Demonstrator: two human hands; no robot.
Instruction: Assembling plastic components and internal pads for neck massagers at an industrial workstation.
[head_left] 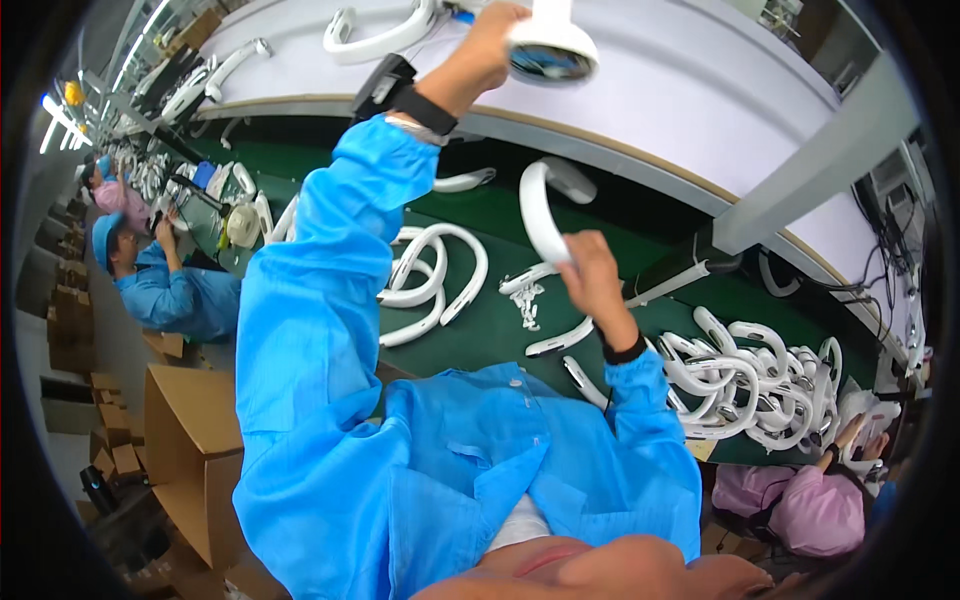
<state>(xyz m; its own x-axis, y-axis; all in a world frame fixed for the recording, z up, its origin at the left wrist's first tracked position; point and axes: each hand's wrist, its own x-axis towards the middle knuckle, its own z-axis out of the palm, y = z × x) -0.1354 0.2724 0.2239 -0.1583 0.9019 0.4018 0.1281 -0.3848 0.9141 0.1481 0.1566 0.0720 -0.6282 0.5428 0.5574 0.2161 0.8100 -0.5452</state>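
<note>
My right hand (592, 275) is closed around one end of a curved white neck fan (540, 215), lifted above the green bench. Its far end bends away toward the upper shelf. My left hand (490, 48) is raised over the shelf, beside a white stemmed fixture (552, 40) with a round, dark, glossy face. The fixture hides the fingertips, so whether they grip it is unclear. On the bench below lie several loose neck fans (470, 285) and a small heap of white plastic pieces (527, 305).
A large pile of white neck fans (750, 380) covers the bench's right side. A grey post (810, 160) rises beside the white shelf (680, 90). An open cardboard box (195, 450) stands at lower left. Co-workers sit at left (175, 285) and at lower right (800, 500).
</note>
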